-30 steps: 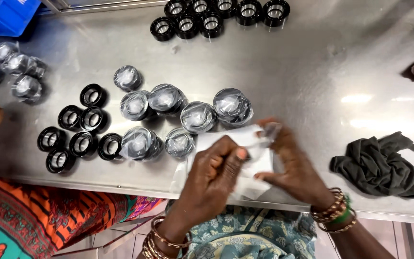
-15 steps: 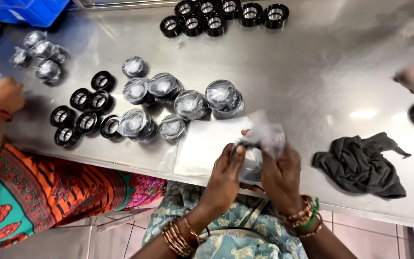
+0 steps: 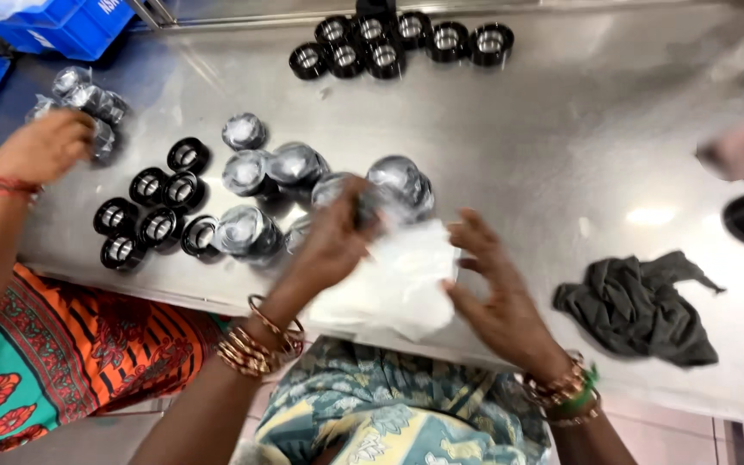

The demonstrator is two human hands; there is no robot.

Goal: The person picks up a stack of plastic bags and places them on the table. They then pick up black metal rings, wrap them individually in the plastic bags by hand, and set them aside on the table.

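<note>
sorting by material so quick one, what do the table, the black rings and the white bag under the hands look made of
Table: likely stainless steel, brushed grey with soft glare patches. Black rings: probably hard plastic or coated metal, glossy black rims; the view cannot settle which. White bag: seems thin translucent plastic film, milky and crumpled; the left hand and right hand touch it.

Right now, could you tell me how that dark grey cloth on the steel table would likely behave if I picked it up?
The crumpled dark grey cloth lies in soft folds, so it would probably hang limp. It looks thin, likely light. Being flat on the steel table, it shouldn't roll.
</note>
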